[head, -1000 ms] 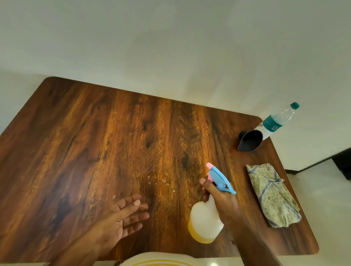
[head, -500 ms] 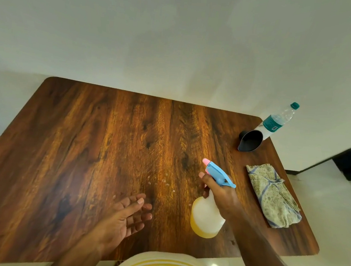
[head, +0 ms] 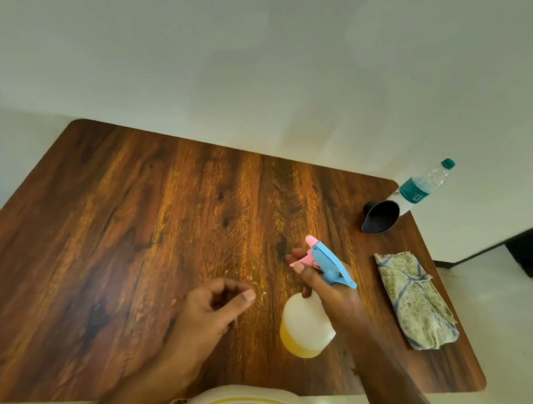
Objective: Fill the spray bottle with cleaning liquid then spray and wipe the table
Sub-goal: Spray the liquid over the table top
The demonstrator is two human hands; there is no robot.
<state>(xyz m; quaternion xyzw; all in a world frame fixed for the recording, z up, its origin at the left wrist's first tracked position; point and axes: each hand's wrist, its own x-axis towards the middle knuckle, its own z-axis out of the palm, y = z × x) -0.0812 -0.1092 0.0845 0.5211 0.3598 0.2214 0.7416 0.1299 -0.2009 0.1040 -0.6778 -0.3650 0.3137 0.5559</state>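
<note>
My right hand (head: 336,293) grips the neck of a translucent spray bottle (head: 307,326) with a blue and pink trigger head, a finger on the pink trigger. The bottle holds some yellow liquid at its bottom and is lifted above the wooden table (head: 126,238), nozzle aimed to the far left. Small droplets dot the wood just left of the nozzle. My left hand (head: 214,310) hovers over the near middle of the table, fingers curled loosely, holding nothing. A folded patterned cloth (head: 416,300) lies on the table to the right.
A black funnel (head: 380,216) lies on its side at the far right corner, beside a clear water bottle (head: 423,186) with a green cap. A white wall runs behind the table. Pale floor shows to the right.
My left hand has turned over and curled its fingers, moving slightly forward. The spray bottle has shifted a little forward and left in my right hand.
</note>
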